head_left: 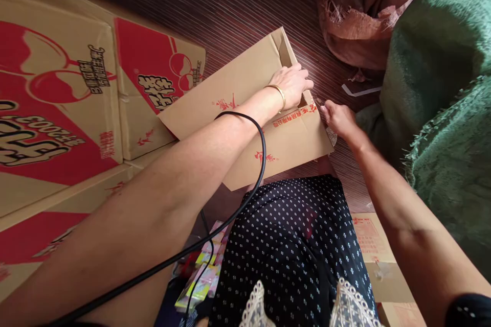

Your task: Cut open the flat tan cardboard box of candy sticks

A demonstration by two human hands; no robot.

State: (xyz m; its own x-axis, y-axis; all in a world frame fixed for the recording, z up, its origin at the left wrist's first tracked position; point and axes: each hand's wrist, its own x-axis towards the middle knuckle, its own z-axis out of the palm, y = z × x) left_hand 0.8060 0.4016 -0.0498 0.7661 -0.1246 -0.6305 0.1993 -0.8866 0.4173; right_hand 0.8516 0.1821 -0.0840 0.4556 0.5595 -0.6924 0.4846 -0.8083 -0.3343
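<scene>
In the head view, a plain brown cardboard carton with red lettering [295, 143] was found lying at a slant on the dark brown, finely striped floor [238, 5], just beyond the wearer's black skirt patterned with small white marks [291, 235]. One end of the carton stood open. The left hand [290, 84], with a gold-coloured bangle [283, 99] at its wrist, lay over that end, fingers bent and slightly apart across the edge; whether it gripped the board could not be told. The right hand [339, 118] was at the carton's near right corner, fingers curled together; what it pinched, if anything, could not be made out. A black cable [263, 153] looped over the left forearm. Red-and-brown printed cartons [57, 102] were stacked at left; rough green cloth [429, 61] and frayed reddish-brown cloth [356, 20] lay at right.
</scene>
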